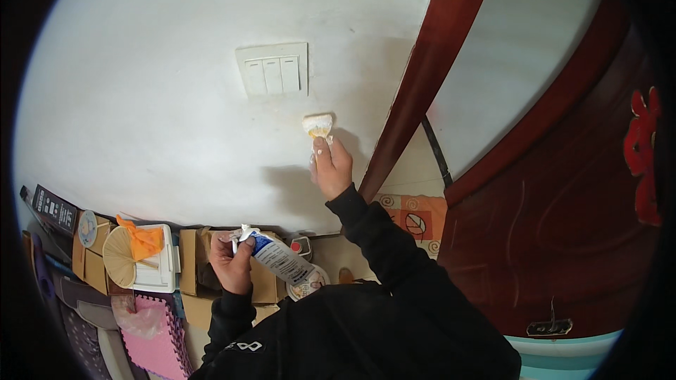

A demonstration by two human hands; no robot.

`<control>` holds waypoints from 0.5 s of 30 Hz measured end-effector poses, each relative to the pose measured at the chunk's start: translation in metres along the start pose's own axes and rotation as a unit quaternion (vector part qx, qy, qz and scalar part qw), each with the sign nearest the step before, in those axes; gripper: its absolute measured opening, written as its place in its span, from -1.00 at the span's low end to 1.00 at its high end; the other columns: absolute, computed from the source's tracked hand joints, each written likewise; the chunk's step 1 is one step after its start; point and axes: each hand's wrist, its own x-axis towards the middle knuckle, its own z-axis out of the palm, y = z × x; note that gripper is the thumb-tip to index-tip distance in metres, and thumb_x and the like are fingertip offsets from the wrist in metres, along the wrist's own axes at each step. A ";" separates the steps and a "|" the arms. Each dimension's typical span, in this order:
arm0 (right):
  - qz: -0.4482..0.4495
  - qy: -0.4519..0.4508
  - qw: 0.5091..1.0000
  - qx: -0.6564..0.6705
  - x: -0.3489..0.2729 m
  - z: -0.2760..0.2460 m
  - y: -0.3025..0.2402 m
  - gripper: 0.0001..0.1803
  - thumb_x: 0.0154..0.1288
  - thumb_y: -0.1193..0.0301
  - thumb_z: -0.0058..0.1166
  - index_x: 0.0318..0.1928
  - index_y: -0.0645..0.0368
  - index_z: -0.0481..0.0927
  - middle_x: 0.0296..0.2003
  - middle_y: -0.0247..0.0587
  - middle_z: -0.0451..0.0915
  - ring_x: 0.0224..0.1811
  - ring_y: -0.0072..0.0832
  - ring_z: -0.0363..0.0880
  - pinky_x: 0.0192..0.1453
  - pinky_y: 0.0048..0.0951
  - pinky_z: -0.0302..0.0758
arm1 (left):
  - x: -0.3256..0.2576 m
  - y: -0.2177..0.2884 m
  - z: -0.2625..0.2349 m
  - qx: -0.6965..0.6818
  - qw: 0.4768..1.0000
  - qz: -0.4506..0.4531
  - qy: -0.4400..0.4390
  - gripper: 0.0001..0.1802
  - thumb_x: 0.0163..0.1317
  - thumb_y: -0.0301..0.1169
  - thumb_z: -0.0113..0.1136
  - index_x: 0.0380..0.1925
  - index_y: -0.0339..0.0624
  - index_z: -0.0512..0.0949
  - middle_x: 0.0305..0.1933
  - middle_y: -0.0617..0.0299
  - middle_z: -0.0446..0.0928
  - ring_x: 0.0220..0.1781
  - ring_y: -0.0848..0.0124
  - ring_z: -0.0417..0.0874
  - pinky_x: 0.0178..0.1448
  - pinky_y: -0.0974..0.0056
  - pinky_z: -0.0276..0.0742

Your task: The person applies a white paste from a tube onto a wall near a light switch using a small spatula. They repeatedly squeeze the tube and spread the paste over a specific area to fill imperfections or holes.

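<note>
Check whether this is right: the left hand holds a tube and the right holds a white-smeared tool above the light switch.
Not above: the head view shows the right hand holding the tool below the light switch. The left hand does hold the tube.

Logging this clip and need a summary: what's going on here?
A person's right hand holds a small tool, its head coated white, by the wall below the switch; whether it touches is unclear. The left hand grips a tube lower down. White smears show on the right fingers.
</note>
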 end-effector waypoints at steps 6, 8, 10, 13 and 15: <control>0.116 -0.002 0.993 0.009 0.001 -0.005 -0.002 -0.77 0.43 0.30 -0.13 -0.38 0.14 0.37 -0.65 -0.44 0.33 -0.71 -0.70 0.28 -0.69 -0.62 0.23 | -0.003 0.004 0.004 -0.030 0.999 0.018 0.005 -0.78 0.11 -0.60 0.22 -0.34 -0.13 0.38 -0.38 0.35 0.47 -0.37 0.61 0.46 -0.23 0.47 0.39; 0.045 -0.012 0.999 0.015 -0.003 0.001 0.000 -0.77 0.42 0.30 -0.12 -0.38 0.14 0.37 -0.65 -0.44 0.33 -0.71 -0.70 0.28 -0.68 -0.62 0.23 | 0.000 -0.002 0.002 -0.025 0.999 0.027 0.005 -0.78 0.11 -0.59 0.23 -0.34 -0.13 0.38 -0.37 0.35 0.48 -0.38 0.61 0.46 -0.25 0.47 0.40; -0.043 -0.023 0.999 0.003 -0.002 0.014 -0.002 -0.77 0.42 0.30 -0.12 -0.37 0.15 0.37 -0.65 -0.44 0.32 -0.70 -0.69 0.29 -0.68 -0.61 0.24 | -0.001 -0.002 0.002 -0.023 0.999 0.029 0.000 -0.78 0.11 -0.60 0.22 -0.34 -0.12 0.38 -0.38 0.35 0.47 -0.39 0.61 0.46 -0.26 0.47 0.40; -0.004 -0.030 0.999 -0.045 0.016 0.026 -0.006 -0.78 0.41 0.32 -0.09 -0.37 0.17 0.36 -0.66 -0.44 0.31 -0.70 -0.69 0.28 -0.69 -0.58 0.24 | -0.001 0.002 0.001 -0.013 1.000 0.000 -0.010 -0.78 0.11 -0.61 0.21 -0.34 -0.12 0.37 -0.38 0.35 0.47 -0.39 0.60 0.47 -0.26 0.47 0.40; 0.034 -0.009 0.999 -0.031 0.022 0.023 0.021 -0.80 0.39 0.34 -0.08 -0.36 0.19 0.38 -0.67 -0.43 0.32 -0.72 -0.69 0.28 -0.68 -0.57 0.24 | -0.002 0.004 0.003 -0.023 1.000 0.013 -0.007 -0.77 0.11 -0.61 0.20 -0.33 -0.12 0.36 -0.39 0.35 0.47 -0.39 0.60 0.46 -0.28 0.48 0.40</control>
